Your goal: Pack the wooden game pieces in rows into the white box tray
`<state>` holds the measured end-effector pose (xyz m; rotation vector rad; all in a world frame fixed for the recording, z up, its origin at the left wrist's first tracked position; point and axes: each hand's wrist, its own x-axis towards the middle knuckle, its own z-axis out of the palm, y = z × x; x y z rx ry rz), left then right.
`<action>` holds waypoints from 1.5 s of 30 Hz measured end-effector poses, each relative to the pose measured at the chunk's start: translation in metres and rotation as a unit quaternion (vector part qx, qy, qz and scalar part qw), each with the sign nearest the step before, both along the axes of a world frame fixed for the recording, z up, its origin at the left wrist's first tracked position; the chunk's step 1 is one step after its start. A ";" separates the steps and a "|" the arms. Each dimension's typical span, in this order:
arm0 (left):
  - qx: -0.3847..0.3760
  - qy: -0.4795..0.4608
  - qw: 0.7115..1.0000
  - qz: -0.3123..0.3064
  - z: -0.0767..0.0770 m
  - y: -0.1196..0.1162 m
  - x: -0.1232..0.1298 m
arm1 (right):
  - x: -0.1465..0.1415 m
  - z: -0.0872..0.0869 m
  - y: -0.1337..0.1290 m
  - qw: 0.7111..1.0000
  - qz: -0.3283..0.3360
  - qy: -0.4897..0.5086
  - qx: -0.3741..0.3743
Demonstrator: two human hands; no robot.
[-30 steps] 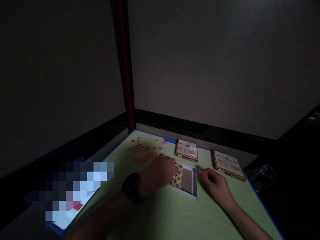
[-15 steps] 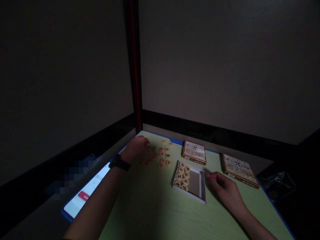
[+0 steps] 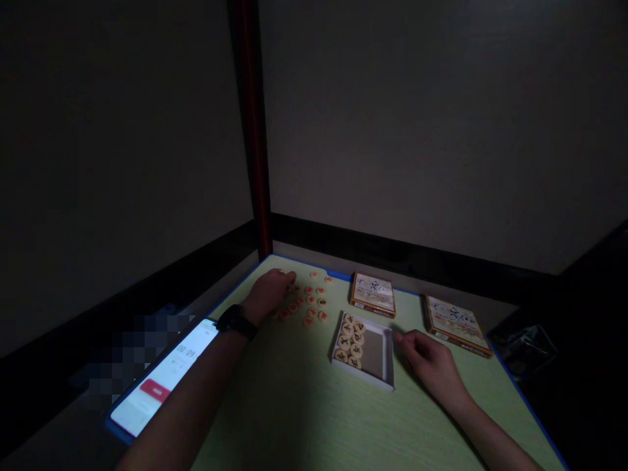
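Observation:
My left hand, with a dark watch on the wrist, reaches over the left side of a scatter of round Chinese chess pieces, mostly red-marked. Its back faces me and its fingers are largely hidden, so any piece in them cannot be made out. Nearer to me lies a shallow white box with black-marked pieces packed in rows along its left side; the right part shows bare bottom. Beside the box's right edge, my right hand is closed, thumb against curled fingers, nothing visible in it.
Two printed chess boxes lie along the table's back edge. A phone showing a timer lies at the left, partly behind my left forearm. The green table has a blue edge; walls stand close behind and left.
The view has shifted a little, so the box and pieces appear further left. My left hand has moved slightly right over the scattered pieces. My right hand stays beside the box.

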<state>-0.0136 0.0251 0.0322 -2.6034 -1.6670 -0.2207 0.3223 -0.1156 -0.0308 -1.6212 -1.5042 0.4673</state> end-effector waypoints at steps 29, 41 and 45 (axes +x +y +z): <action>-0.165 -0.152 0.911 -0.347 0.005 -0.068 0.062 | 0.001 -0.004 -0.001 1.000 0.002 0.005 -0.015; -0.130 -0.149 0.921 -0.335 0.002 -0.066 0.063 | -0.042 0.029 -0.022 0.957 0.129 -0.181 0.186; -0.132 -0.135 0.932 -0.310 0.005 -0.063 0.062 | -0.063 0.035 -0.019 0.947 0.190 -0.217 0.138</action>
